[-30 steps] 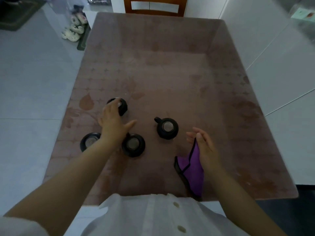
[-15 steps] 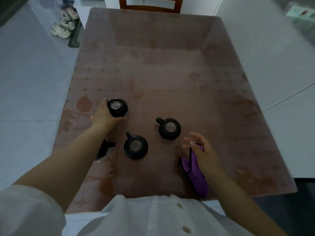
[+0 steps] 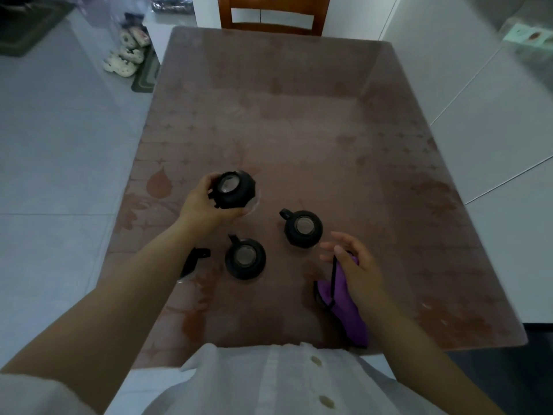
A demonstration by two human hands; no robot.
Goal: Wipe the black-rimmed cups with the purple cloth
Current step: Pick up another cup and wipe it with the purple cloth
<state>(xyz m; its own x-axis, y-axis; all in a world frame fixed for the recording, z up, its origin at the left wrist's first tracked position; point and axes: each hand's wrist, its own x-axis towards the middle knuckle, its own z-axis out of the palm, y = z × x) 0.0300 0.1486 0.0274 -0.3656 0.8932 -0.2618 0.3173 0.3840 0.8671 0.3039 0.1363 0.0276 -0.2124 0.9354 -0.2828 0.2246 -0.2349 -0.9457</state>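
Curling round a black-rimmed cup (image 3: 232, 191) at ten o'clock, the left hand (image 3: 203, 206) is raised, likely for wiping. Second cup (image 3: 245, 259) and third cup (image 3: 303, 227) are left standing centrally. Purple cloth (image 3: 344, 307) is pinched at four o'clock by the right hand (image 3: 357, 266), fingers loose.

The held cup (image 3: 235, 189), black-rimmed, tilts in the left hand (image 3: 206, 205). The right cup (image 3: 303, 227) and near cup (image 3: 245, 258) stand upright on the counter (image 3: 299, 130), handles pointing far-left. A fourth cup (image 3: 193, 260) is mostly hidden. The black-edged purple cloth (image 3: 344, 304) droops from the right hand (image 3: 356, 265).
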